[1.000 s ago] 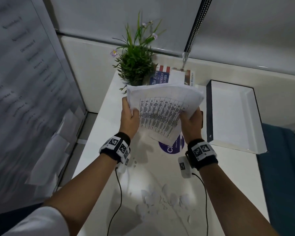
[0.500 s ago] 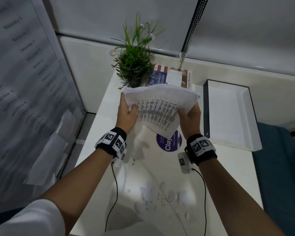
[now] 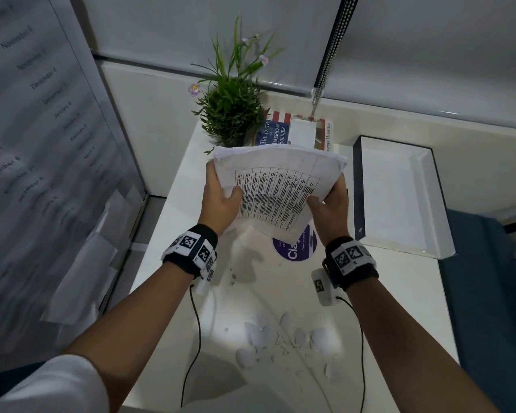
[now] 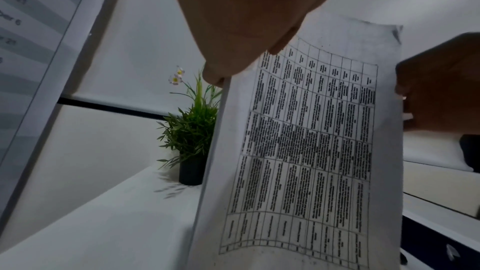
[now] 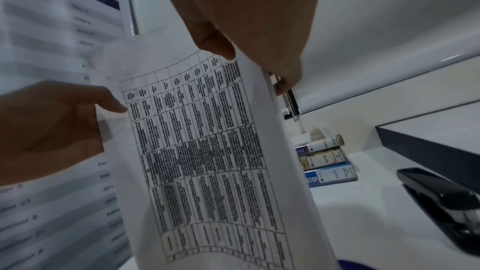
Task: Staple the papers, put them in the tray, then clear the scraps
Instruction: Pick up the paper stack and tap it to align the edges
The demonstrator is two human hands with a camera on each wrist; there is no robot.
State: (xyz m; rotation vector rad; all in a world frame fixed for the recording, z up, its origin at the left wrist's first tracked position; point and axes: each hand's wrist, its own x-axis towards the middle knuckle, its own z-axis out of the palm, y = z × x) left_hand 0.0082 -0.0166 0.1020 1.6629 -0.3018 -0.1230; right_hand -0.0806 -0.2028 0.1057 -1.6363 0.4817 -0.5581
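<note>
Holding the papers up over the counter, both hands grip the stack by its side edges. The left hand has its thumb curled over the printed front of the left edge, with the fingers behind the sheets. The right hand pinches the right edge the same way, thumb on the front and fingers hidden behind. The stack is raised clear of the counter, its top edge tipped away toward the far side, and the front page shows a printed table of rows and columns. In the left wrist view the papers bow slightly between the two grips; in the right wrist view the papers hang down from the right thumb.

The tray, white inside with dark outer walls, sits on the right of the counter, just right of the right hand. A black stapler lies on the counter near the tray's dark wall, to the right of the stack. The scraps, torn white bits, lie scattered on the near part of the counter between the forearms.

A potted plant stands at the far edge, and a pile of books lies just right of it. A round purple sticker shows on the counter below the stack.
</note>
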